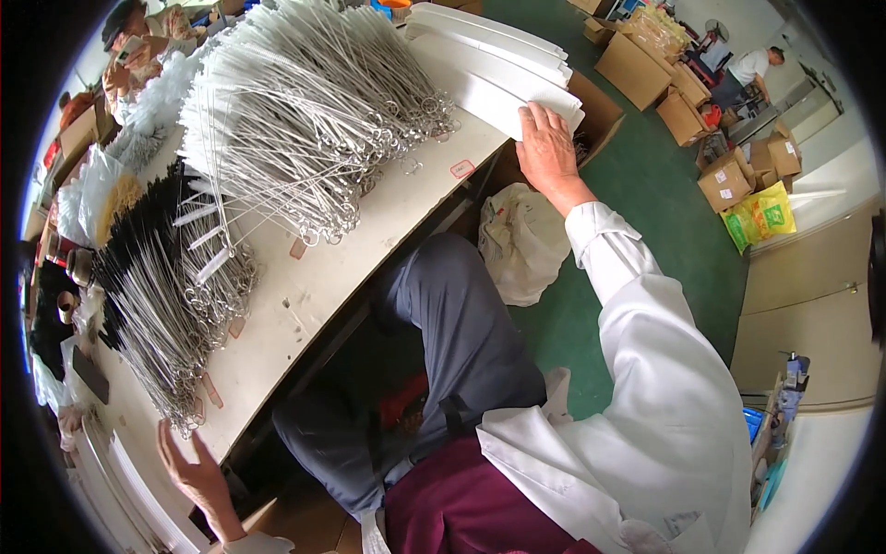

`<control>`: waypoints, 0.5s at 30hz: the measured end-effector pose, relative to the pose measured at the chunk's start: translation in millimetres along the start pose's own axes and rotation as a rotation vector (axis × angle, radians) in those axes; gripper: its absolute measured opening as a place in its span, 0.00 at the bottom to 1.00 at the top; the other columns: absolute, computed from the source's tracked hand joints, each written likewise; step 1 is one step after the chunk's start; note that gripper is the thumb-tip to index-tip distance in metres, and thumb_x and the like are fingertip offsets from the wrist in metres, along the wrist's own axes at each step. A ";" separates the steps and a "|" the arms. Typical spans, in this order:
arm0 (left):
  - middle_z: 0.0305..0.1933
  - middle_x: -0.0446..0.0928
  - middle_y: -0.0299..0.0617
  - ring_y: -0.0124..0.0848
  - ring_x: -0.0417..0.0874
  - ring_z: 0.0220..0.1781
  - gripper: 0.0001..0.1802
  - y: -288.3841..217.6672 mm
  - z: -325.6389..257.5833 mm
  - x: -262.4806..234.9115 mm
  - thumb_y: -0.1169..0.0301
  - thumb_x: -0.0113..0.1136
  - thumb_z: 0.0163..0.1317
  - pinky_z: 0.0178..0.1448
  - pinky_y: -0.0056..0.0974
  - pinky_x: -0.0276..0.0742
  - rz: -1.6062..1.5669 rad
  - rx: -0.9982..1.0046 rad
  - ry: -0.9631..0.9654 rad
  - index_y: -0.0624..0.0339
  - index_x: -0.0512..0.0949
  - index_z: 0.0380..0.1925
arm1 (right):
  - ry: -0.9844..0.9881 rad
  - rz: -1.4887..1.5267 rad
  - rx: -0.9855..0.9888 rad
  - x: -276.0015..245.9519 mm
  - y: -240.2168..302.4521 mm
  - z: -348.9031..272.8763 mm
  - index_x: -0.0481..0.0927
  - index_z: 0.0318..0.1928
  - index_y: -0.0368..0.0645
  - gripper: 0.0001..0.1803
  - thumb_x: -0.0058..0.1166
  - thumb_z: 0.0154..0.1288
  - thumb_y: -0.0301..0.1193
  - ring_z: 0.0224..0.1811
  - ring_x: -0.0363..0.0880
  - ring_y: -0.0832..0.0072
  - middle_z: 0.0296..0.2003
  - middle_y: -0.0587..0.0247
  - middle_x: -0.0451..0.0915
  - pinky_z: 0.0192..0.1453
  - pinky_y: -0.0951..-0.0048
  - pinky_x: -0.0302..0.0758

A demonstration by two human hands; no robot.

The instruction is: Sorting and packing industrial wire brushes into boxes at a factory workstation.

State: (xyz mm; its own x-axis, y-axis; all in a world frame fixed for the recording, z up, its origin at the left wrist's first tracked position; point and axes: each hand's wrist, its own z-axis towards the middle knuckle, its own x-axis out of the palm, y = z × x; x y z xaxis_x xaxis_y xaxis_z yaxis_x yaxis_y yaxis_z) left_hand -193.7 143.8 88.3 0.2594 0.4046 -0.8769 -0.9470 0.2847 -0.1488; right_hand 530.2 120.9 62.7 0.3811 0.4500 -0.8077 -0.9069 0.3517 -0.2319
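My right hand (547, 152) rests with extended fingers on the near end of a stack of long white cardboard pieces (480, 74) at the table's far right corner. Left of that stack lies a big heap of white-bristled wire brushes (286, 102), their looped ends toward me. A smaller pile of black-bristled wire brushes (152, 286) is nearer, on the left. Just off the loops of that pile, my left hand (196, 475) hangs by the table's edge, fingers spread and nothing in it. A few white-bristled brushes (208, 240) lie across the black ones.
The pale table (277, 342) runs diagonally past my knees. Beneath its right end are a white sack (524, 245) and an open carton (600, 115). More cartons (637, 69) stand on the green floor. Other people sit far left (138, 46) and bend far right (749, 69).
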 end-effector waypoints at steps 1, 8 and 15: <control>0.67 0.75 0.56 0.54 0.75 0.69 0.26 -15.3 1.9 3.6 0.76 0.63 0.66 0.73 0.50 0.70 -0.020 0.000 0.029 0.66 0.74 0.64 | -0.004 0.003 0.005 2.4 -0.4 -0.2 0.73 0.64 0.35 0.32 0.67 0.60 0.30 0.70 0.68 0.54 0.66 0.48 0.71 0.75 0.55 0.64; 0.66 0.75 0.60 0.57 0.76 0.68 0.26 -77.4 22.4 21.1 0.77 0.63 0.64 0.72 0.52 0.70 -0.158 0.154 0.077 0.67 0.74 0.63 | -0.005 0.096 0.062 -16.3 -5.0 -1.5 0.74 0.63 0.35 0.30 0.65 0.59 0.27 0.70 0.68 0.53 0.67 0.50 0.72 0.77 0.54 0.62; 0.67 0.74 0.59 0.59 0.74 0.69 0.30 -117.0 21.7 33.4 0.77 0.65 0.62 0.73 0.56 0.69 -0.249 0.181 0.179 0.64 0.72 0.66 | -0.042 0.055 0.093 -34.4 -19.7 7.8 0.76 0.61 0.37 0.28 0.65 0.59 0.26 0.71 0.67 0.53 0.67 0.52 0.72 0.78 0.54 0.61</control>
State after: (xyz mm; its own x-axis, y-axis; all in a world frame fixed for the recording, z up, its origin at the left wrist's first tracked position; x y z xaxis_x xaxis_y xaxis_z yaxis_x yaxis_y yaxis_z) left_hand -70.1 142.9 86.4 0.4251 0.1491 -0.8928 -0.8061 0.5109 -0.2985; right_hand 536.3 104.9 99.3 0.3403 0.5043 -0.7937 -0.9067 0.3995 -0.1349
